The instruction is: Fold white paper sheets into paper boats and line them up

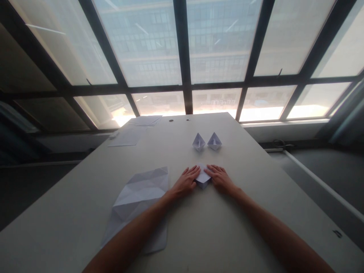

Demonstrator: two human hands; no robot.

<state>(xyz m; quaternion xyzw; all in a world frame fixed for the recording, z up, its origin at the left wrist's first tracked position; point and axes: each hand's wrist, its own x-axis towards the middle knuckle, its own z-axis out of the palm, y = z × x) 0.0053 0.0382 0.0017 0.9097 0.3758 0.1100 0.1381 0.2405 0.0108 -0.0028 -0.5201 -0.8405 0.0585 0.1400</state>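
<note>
A small folded white paper [203,179] lies on the table between my hands, its near corner pointing toward me. My left hand [187,179] rests flat on its left side, fingers stretched out and touching the paper. From the right, my right hand [221,177] lies over the other edge with its fingers extended. Both palms face down, and neither hand grips anything. Beyond them stand two folded paper boats, one on the left [198,142] and one on the right [214,141], each with a raised peak in the middle.
A large creased paper sheet [139,193] lies left of my hands, partly under my left forearm. Flat white sheets [126,137] and a further stack [146,120] sit at the table's far left. The white table [241,235] reaches toward the tall windows [216,41].
</note>
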